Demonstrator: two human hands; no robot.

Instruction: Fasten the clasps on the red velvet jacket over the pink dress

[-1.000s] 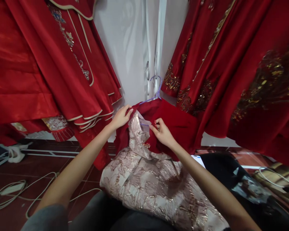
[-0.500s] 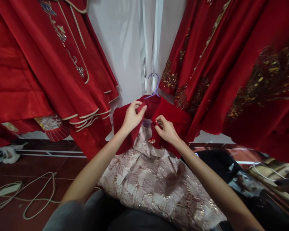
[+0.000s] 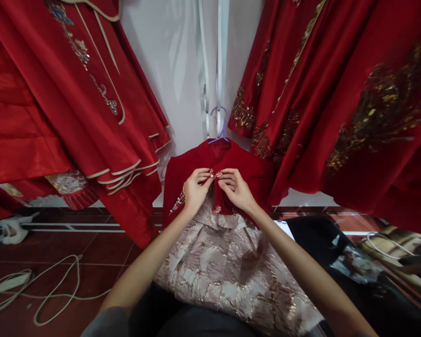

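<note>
A short red velvet jacket (image 3: pixel 252 175) sits on a purple hanger (image 3: pixel 219 125) over a pale pink and gold brocade dress (image 3: pixel 231 276) that spreads across my lap. My left hand (image 3: pixel 195 189) pinches the jacket's left front edge. My right hand (image 3: pixel 235 188) pinches the right front edge. Both sets of fingers meet at a small beaded clasp (image 3: pixel 217 174) at the jacket's neck. A beaded tassel (image 3: pixel 177 202) hangs by my left wrist.
Red embroidered robes hang at the left (image 3: pixel 73 107) and at the right (image 3: pixel 337 103), with a white wall (image 3: pixel 175 79) between them. White cables (image 3: pixel 35 285) lie on the dark red tiled floor. A black bag (image 3: pixel 337 262) and a phone (image 3: pixel 284 228) lie at my right.
The jacket fronts, earlier apart with the dress lining showing, are now drawn together. My left hand moved right from the jacket's shoulder to meet my right hand at the neck clasp.
</note>
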